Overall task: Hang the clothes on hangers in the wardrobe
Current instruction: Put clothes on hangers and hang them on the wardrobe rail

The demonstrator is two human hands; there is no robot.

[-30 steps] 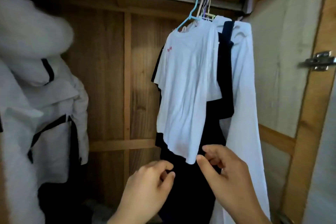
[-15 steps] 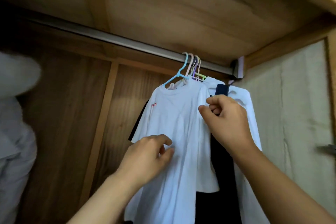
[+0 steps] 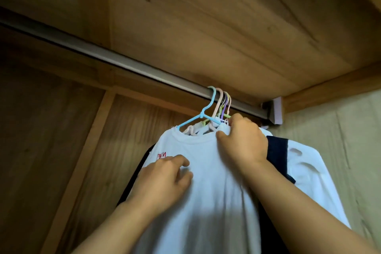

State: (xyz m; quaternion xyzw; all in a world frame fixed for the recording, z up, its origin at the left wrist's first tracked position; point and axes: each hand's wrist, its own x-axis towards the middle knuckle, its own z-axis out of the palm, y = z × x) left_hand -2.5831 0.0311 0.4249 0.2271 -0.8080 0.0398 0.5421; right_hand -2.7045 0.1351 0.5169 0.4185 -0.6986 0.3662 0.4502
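A white T-shirt (image 3: pixel 206 181) with small red lettering hangs on a blue hanger (image 3: pixel 198 117) from the metal rail (image 3: pixel 123 64). My right hand (image 3: pixel 243 142) grips the shirt's right shoulder by the collar, just under the hanger hooks. My left hand (image 3: pixel 165 179) rests on the shirt's chest below the lettering, fingers curled and pinching the cloth. Behind it hang pink, green and purple hangers (image 3: pixel 223 107), a dark navy garment (image 3: pixel 277 156) and another white garment (image 3: pixel 309 175).
The wooden wardrobe ceiling (image 3: pixel 206 27) is close above. The rail ends in a bracket (image 3: pixel 275 112) at the right side wall (image 3: pixel 350 140). A vertical wooden strut (image 3: pixel 86 154) runs down the back panel on the left; the rail's left stretch carries nothing.
My view has tilted up and closer. My right hand rose from beside the shirt to its shoulder at the hangers. My left hand moved up onto the chest.
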